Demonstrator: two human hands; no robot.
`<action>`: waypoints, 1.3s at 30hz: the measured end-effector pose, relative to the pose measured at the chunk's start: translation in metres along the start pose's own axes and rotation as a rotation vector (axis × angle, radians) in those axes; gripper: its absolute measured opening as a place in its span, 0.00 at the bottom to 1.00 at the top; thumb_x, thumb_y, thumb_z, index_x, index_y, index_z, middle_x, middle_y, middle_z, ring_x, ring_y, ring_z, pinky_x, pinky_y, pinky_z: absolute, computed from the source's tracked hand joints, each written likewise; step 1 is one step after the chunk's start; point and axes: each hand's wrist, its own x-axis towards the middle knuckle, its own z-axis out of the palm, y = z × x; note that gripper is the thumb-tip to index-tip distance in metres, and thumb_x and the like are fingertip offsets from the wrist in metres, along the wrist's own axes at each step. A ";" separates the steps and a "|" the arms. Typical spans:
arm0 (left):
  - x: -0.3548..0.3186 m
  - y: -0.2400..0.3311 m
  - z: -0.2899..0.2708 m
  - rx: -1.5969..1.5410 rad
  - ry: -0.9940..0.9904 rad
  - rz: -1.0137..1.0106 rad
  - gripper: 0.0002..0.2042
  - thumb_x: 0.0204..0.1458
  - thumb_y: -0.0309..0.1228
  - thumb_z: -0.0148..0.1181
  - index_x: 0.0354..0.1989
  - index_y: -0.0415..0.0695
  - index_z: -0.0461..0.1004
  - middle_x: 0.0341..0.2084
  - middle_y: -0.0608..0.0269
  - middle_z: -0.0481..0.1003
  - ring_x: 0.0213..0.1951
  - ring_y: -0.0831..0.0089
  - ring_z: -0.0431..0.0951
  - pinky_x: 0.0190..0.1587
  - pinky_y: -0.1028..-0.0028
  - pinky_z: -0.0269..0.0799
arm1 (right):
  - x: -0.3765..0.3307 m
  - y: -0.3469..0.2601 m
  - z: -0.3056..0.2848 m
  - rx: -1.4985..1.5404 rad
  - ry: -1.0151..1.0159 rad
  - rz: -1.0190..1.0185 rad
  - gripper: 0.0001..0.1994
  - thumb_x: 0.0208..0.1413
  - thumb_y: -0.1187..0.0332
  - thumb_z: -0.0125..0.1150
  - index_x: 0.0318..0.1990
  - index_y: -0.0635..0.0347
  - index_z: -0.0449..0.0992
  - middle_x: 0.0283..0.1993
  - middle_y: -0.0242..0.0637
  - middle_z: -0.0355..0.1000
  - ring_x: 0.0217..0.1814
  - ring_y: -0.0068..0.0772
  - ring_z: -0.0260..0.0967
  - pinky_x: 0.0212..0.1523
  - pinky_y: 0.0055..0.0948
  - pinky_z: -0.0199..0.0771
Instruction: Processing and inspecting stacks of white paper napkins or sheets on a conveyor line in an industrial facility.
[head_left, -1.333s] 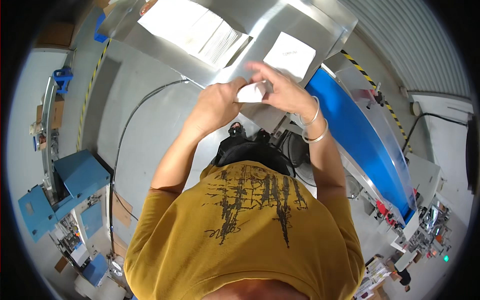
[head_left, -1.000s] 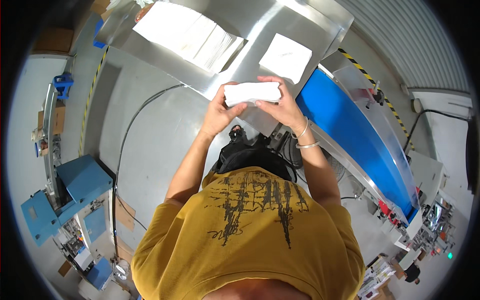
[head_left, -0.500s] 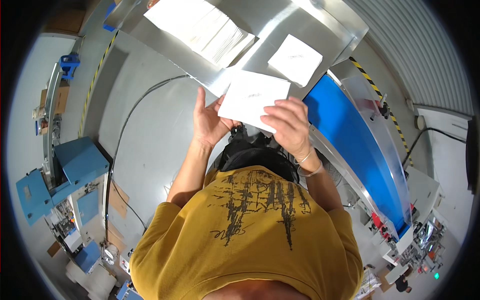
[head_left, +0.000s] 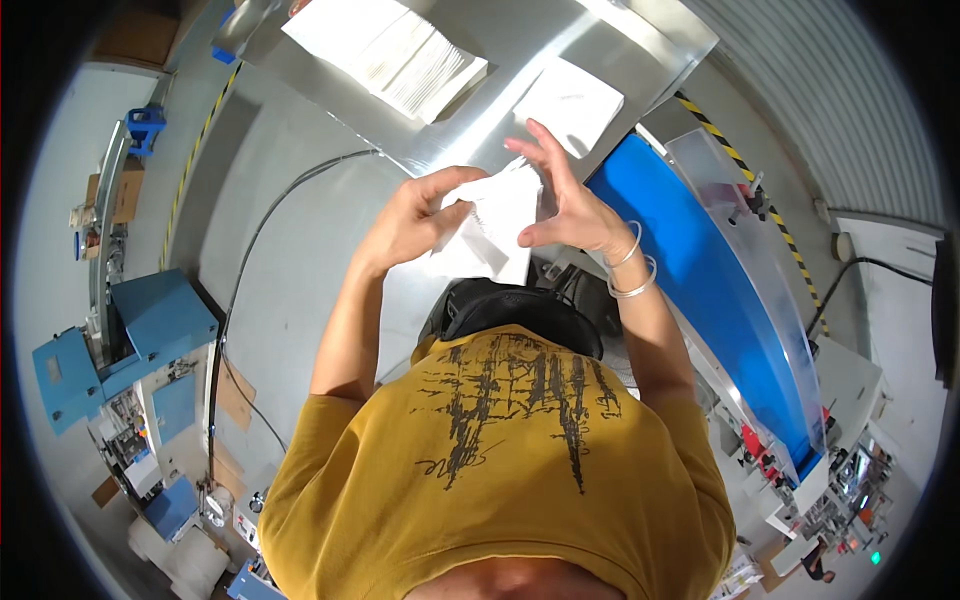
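A white, printed paper napkin [head_left: 505,235], or a thin stack of them, is in front of my body, bent and creased along its upper part. My left hand [head_left: 412,222] grips its left side, with the thumb over the top face. At the right edge my right hand [head_left: 583,218] has its fingers spread and the thumb apart, holding nothing; whether its thumb touches the paper I cannot tell. Just beyond that hand, a flat white napkin pile [head_left: 572,105] lies on the metal table [head_left: 640,55]. Farther left on the table stands a long row of folded white napkins [head_left: 390,55].
To my right runs a blue conveyor belt [head_left: 680,270] beside a clear panel [head_left: 770,290]. A black cable [head_left: 240,260] curves over the floor at left. Blue machine cabinets [head_left: 165,315] stand farther left. Yellow-black tape [head_left: 205,140] marks the floor.
My left hand has gone from an open palm beside the napkin to gripping it. My right hand has let go and spread its fingers. The flat napkin is now bent and turned.
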 end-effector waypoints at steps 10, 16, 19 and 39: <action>-0.006 0.044 0.014 0.795 0.157 0.337 0.18 0.45 0.18 0.56 0.47 0.43 0.72 0.35 0.50 0.77 0.36 0.51 0.77 0.40 0.65 0.73 | 0.003 -0.004 0.014 0.111 0.039 -0.060 0.39 0.42 0.67 0.75 0.63 0.60 0.61 0.52 0.37 0.68 0.55 0.27 0.64 0.52 0.27 0.68; -0.001 0.040 0.000 0.013 0.167 0.047 0.23 0.46 0.20 0.62 0.53 0.42 0.68 0.38 0.57 0.77 0.41 0.68 0.78 0.45 0.71 0.73 | 0.005 -0.005 0.013 0.205 0.155 0.018 0.22 0.54 0.67 0.65 0.55 0.64 0.67 0.46 0.35 0.73 0.47 0.22 0.68 0.50 0.25 0.69; 0.010 -0.013 0.007 -0.495 0.255 0.054 0.29 0.47 0.19 0.64 0.59 0.43 0.63 0.46 0.59 0.74 0.48 0.71 0.75 0.50 0.73 0.71 | 0.010 0.006 0.017 0.329 0.253 -0.044 0.21 0.58 0.68 0.60 0.56 0.66 0.65 0.47 0.36 0.72 0.48 0.22 0.68 0.49 0.25 0.70; 0.030 -0.063 0.042 -0.572 0.418 -0.015 0.16 0.59 0.33 0.55 0.50 0.37 0.61 0.42 0.56 0.71 0.44 0.73 0.70 0.47 0.74 0.67 | 0.022 0.033 0.027 -0.163 0.429 0.345 0.25 0.63 0.53 0.49 0.53 0.69 0.60 0.46 0.53 0.68 0.48 0.40 0.68 0.49 0.34 0.68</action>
